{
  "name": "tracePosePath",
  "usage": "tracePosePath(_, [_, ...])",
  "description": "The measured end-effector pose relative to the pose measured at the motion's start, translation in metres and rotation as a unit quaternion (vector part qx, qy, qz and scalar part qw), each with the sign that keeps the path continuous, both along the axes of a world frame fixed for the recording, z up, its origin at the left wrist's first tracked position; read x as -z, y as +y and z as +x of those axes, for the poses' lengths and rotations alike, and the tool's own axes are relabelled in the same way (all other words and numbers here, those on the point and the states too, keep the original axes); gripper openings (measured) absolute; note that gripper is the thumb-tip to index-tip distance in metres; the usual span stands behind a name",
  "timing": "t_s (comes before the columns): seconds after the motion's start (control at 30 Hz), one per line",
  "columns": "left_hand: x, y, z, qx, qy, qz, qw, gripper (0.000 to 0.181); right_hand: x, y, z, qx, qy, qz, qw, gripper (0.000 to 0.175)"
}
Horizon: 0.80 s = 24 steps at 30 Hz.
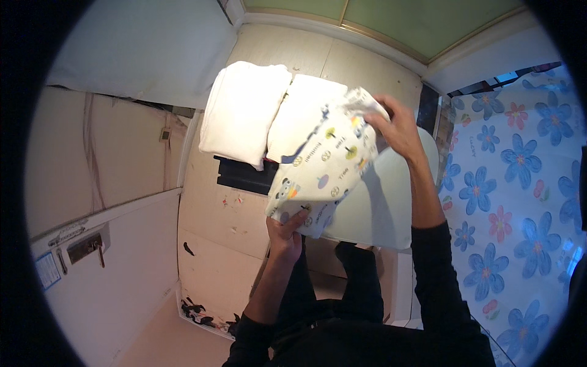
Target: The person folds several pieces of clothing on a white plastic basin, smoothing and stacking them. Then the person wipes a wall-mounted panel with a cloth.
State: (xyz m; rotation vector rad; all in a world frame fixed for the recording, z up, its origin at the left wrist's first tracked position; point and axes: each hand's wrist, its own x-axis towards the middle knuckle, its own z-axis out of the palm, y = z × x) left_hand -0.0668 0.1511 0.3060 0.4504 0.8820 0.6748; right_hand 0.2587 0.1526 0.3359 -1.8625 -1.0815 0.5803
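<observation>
Both hands hold up a white printed cloth (321, 165) with animal, tree and ball patterns; its exact kind cannot be told. My left hand (288, 231) pinches the lower left corner, thumb on top. At the upper right, my right hand (396, 124) grips the far edge, which is crumpled and slightly blurred. Beyond the cloth lie two folded white cloths side by side, the left one (245, 110) whole in view and the right one (302, 103) partly hidden by the printed cloth. Under the printed cloth is a pale, rounded surface (390, 202).
A black flat object (243, 176) shows below the folded cloths. At the right stands a surface with a blue-flowered cover (518, 183). A white door with a metal handle (87, 250) is at the left. Dark shoes (206, 316) lie at the lower left.
</observation>
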Motion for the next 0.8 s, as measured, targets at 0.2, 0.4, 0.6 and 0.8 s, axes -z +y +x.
tracePosePath(0.2, [0.084, 0.062, 0.018, 0.088, 0.129, -0.070, 0.985, 0.052, 0.065, 0.126, 0.024, -0.018, -0.154, -0.079, 0.985, 0.040])
tracePosePath(0.4, [0.125, 0.069, -0.020, 0.200, 0.237, -0.160, 0.937, 0.028, 0.126, 0.081, -0.041, 0.098, -0.161, -0.208, 0.960, 0.037])
tracePosePath(0.6, [0.113, 0.085, -0.061, 0.290, 0.343, -0.127, 0.884, 0.023, 0.142, -0.123, -0.163, 0.260, -0.018, -0.265, 0.928, 0.031])
tracePosePath(0.8, [0.088, 0.073, -0.015, 0.483, 0.284, 0.019, 0.828, 0.024, 0.188, -0.287, -0.265, 0.209, 0.105, -0.443, 0.866, 0.035])
